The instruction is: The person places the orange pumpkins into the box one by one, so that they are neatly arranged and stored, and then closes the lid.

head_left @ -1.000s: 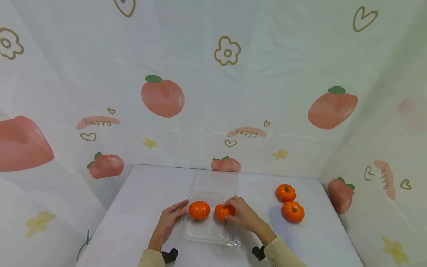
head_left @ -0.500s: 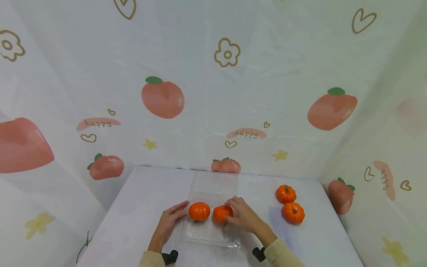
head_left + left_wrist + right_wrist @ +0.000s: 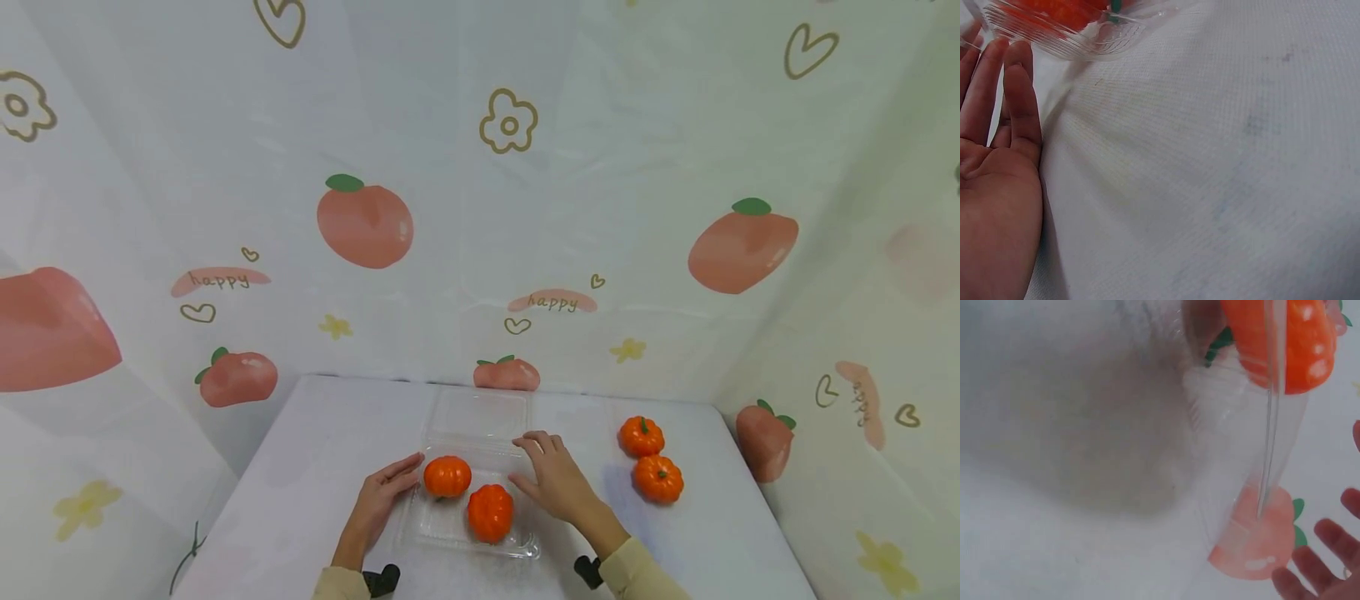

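Observation:
In the head view, a clear plastic clamshell box (image 3: 442, 532) lies on the table with its lid (image 3: 482, 415) folded back. Two small orange pumpkins sit inside: the left pumpkin (image 3: 447, 477) towards the back, the right pumpkin (image 3: 491, 513) nearer the front. My left hand (image 3: 377, 502) rests its outstretched fingertips at the box's left side; the left wrist view shows its fingers (image 3: 1021, 100) against the ribbed plastic wall. Over the box's right side, my right hand (image 3: 557, 482) has its fingers spread, apart from the pumpkins and holding nothing.
Two more orange pumpkins stand close together on the right of the table, a rear pumpkin (image 3: 641, 437) and a front pumpkin (image 3: 658, 479). A white cloth (image 3: 322, 450) covers the table. A fruit-printed curtain (image 3: 450, 208) hangs behind and at both sides.
My right hand has let go of the right pumpkin and drawn slightly away, fingers spreading. That pumpkin has shifted towards the front of the box and turned. My left hand has stayed in place.

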Motion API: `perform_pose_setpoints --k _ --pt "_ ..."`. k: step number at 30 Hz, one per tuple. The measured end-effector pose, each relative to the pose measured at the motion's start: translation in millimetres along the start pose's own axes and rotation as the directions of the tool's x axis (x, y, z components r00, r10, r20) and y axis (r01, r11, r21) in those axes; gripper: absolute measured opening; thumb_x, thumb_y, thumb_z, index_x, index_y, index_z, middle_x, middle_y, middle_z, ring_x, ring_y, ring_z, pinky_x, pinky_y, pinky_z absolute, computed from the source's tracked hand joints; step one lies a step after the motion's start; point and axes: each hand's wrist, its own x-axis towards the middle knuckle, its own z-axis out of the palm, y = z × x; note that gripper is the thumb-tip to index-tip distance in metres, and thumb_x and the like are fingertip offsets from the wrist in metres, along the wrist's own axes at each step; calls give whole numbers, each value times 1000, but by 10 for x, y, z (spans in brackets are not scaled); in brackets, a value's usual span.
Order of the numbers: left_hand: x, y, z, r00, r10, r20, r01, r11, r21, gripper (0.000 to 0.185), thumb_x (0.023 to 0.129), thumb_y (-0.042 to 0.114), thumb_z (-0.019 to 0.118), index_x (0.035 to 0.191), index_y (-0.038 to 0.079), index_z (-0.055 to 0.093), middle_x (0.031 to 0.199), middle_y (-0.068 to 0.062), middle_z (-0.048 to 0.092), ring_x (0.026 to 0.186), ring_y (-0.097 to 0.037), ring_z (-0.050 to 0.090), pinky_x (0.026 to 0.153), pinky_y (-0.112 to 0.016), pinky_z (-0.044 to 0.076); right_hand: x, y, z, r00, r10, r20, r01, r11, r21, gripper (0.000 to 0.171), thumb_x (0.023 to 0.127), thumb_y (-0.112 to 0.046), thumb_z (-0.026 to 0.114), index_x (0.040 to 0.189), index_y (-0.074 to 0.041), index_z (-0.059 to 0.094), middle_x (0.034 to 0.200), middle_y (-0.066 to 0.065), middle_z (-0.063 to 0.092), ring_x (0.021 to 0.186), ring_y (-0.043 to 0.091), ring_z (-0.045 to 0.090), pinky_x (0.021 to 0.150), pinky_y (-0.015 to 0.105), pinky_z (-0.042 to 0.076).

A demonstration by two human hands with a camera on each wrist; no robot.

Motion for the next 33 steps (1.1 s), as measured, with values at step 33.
perform_pose_setpoints --k 33 --pt "24 -16 3 1000 -18 -4 18 1000 1 52 92 26 75 139 7 63 144 -3 63 112 12 62 92 -13 55 -201 577 -9 966 233 -113 -251 948 -195 77 91 -54 65 153 -14 43 159 26 34 144 55 30 119 74 23"
